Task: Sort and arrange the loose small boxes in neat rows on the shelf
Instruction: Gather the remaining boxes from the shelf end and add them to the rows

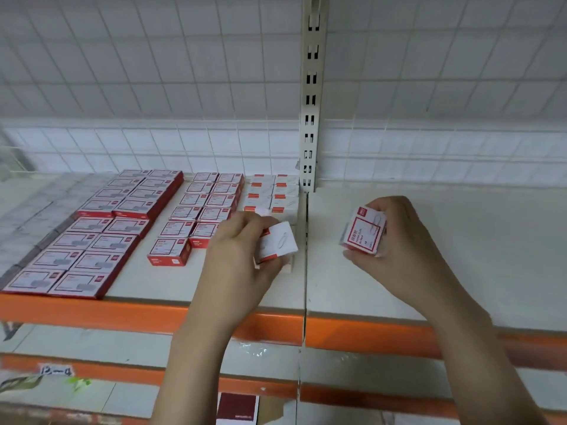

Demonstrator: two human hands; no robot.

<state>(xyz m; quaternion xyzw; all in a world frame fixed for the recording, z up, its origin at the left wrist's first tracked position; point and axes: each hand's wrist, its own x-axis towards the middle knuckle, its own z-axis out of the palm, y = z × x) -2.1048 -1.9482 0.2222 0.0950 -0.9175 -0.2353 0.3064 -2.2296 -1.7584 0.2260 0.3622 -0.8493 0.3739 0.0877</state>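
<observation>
- Behind the shelving you've got a white wire grid panel [153, 72], w/ pale wall showing thru it.
- Cream slotted upright post [310, 96] runs down the middle, meeting the back edge of the shelf board.
- Shelf board [429, 256] is off-white, orange strip [92, 311] along its front edge.
- Lower tier below has a handwritten label [56, 370] at left.
- Light's even, soft.

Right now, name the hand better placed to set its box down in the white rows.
Left hand: its white paper-clip box hovers directly over the white rows; the right hand is beyond the upright.
</observation>
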